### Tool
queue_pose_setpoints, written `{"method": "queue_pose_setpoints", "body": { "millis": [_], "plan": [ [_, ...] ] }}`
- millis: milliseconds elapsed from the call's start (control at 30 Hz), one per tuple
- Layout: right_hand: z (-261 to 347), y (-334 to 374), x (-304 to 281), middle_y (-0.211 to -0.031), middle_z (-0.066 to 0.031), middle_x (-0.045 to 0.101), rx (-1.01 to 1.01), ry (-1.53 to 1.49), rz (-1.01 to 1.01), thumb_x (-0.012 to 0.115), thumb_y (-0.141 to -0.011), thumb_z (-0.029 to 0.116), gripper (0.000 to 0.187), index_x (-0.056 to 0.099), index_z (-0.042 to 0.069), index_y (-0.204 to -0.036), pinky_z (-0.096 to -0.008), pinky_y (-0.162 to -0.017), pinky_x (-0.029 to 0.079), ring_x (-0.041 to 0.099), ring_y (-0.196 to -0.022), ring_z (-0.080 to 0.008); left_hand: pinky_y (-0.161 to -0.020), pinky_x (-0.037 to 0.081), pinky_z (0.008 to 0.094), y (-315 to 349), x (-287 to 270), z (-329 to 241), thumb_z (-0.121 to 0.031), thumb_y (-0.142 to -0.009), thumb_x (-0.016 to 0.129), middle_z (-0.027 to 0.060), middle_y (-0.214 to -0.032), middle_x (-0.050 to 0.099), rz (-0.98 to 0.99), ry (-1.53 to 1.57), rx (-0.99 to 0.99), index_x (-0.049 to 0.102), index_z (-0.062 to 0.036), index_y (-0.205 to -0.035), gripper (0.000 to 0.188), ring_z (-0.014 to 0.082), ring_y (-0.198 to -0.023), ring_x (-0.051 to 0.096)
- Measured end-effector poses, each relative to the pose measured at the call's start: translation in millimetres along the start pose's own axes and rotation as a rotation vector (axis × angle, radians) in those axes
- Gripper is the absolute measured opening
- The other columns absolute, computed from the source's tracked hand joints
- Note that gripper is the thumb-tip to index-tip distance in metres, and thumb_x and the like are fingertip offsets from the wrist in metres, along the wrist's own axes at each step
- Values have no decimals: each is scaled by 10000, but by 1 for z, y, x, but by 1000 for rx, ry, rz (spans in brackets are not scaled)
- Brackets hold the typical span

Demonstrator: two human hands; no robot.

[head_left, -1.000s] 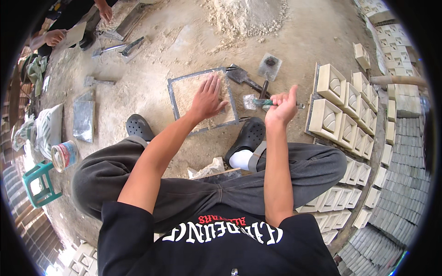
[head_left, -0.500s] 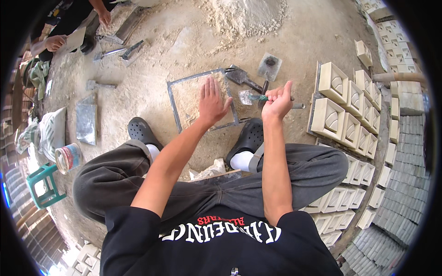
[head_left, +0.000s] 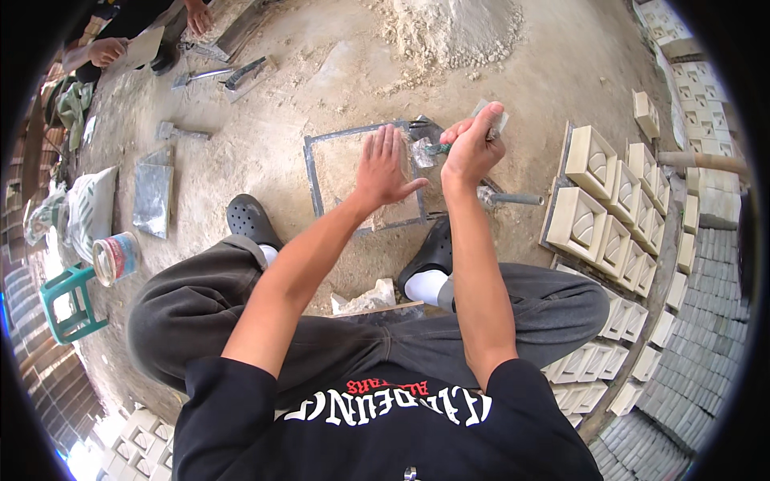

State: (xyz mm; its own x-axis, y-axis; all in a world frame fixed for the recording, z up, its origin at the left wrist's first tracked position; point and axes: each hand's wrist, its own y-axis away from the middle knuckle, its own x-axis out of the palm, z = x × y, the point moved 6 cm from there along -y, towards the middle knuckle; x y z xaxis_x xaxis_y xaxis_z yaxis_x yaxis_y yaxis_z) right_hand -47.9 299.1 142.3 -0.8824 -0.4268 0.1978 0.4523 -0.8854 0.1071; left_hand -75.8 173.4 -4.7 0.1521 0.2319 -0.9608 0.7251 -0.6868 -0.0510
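My left hand (head_left: 382,175) lies flat over the right part of a square metal frame (head_left: 313,178) packed with pale powder (head_left: 341,164). Its fingers are stretched out with the thumb spread; whether the palm presses on the powder cannot be told. My right hand (head_left: 473,154), just right of the frame, is closed around a hammer-like tool with a green-wrapped handle (head_left: 438,149). The tool's small, powder-coated head (head_left: 422,152) points left, beside the frame's right edge. Behind the right hand a dark trowel-like tool and a small plate are mostly covered.
A metal-handled tool (head_left: 517,199) lies right of my wrist. Moulded cream blocks (head_left: 589,156) stand in rows at right. A powder heap (head_left: 457,28) rises at the far side. Another person's hand (head_left: 107,52) holds a flat plate at upper left. Left are a bucket (head_left: 116,258) and green stool (head_left: 72,305).
My right hand has moved farther from me with the tool, now covering the small plate and uncovering the metal-handled tool. My left hand has shifted slightly toward the frame's right edge, still flat.
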Motion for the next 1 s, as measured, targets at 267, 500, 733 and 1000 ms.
{"method": "queue_pose_setpoints", "body": {
  "millis": [267,500,733,1000],
  "plan": [
    [-37,-10,18,-533,-44,491,-123,-80,410,546,-997,325,508,424,87,-566,-274,-536,392,486,-516,-126,-1208,116,462,-18,-13,60,-903,-714,420,217,-1553,272,21,-22,202,272,69,-1474,1242,328,-1467,211],
    [-37,-18,33,-430,19,287,94,-182,444,507,-983,206,529,270,144,-515,-297,-399,214,247,-374,-108,-1118,277,424,-28,-4,63,-843,-711,537,147,-1424,465,32,88,172,340,3,-1458,1146,278,-1317,429],
    [-46,-20,52,-446,9,319,6,-51,359,511,-971,211,493,312,133,-527,-287,-406,230,254,-382,-102,-1056,344,400,-33,-8,59,-829,-703,561,117,-1320,541,125,124,130,375,-31,-1448,1107,263,-1222,503],
    [-61,-20,63,-455,4,372,-5,1,343,537,-953,185,500,316,123,-510,-285,-397,241,326,-392,-94,-1013,368,376,-32,-7,63,-819,-700,575,103,-1278,565,93,116,117,406,-31,-1426,1085,241,-1190,519]
  ]
}}
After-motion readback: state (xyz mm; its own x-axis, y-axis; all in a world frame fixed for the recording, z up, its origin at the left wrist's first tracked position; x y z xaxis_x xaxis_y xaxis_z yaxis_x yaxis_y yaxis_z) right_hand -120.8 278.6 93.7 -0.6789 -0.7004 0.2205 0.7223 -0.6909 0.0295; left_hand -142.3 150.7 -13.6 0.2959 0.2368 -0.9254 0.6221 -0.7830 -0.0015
